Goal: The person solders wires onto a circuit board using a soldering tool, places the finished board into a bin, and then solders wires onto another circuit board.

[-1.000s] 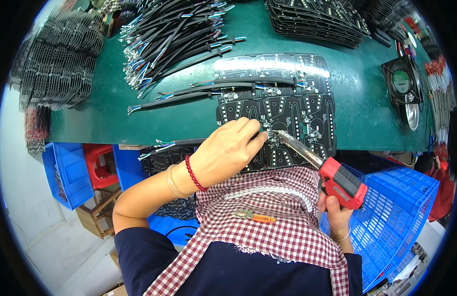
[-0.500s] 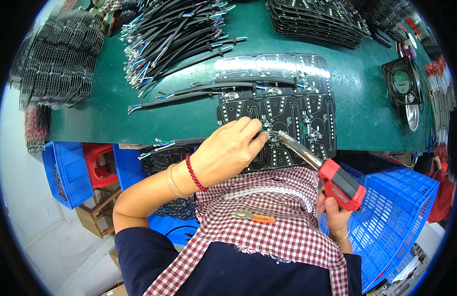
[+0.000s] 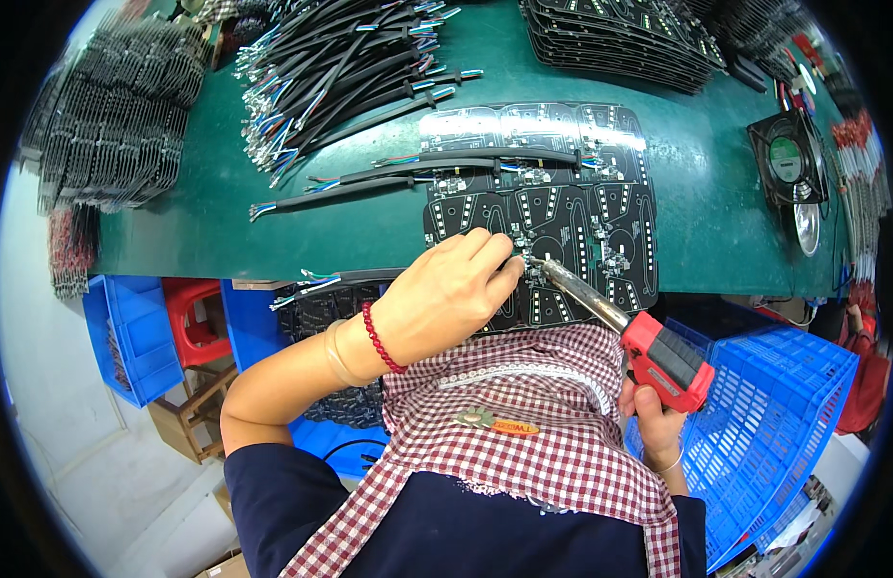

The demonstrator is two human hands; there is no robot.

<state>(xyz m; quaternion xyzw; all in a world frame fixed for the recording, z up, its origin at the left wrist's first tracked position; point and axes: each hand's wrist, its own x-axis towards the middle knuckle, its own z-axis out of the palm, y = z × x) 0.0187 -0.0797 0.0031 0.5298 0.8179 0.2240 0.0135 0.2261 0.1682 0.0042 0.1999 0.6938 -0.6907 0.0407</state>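
My left hand (image 3: 451, 294) rests on a black circuit board panel (image 3: 581, 226) at the near edge of the green table (image 3: 359, 226); its fingertips pinch a wire end against the board. My right hand (image 3: 653, 424) grips a red soldering gun (image 3: 658, 356). The gun's metal tip touches the board right beside my left fingertips. Black cables with coloured wire ends (image 3: 417, 173) lie across the far part of the panel.
A heap of black cables (image 3: 340, 58) lies at the table's back, stacks of black boards (image 3: 620, 34) at the back right, dark parts (image 3: 99, 125) at left. A small fan (image 3: 784, 159) stands at right. Blue crates (image 3: 764, 424) (image 3: 133, 328) sit below the table. Pliers (image 3: 494, 421) lie on my checked apron.
The soldering gun and my right hand have shifted slightly; the tip stays at the same spot on the board. My left hand has barely moved.
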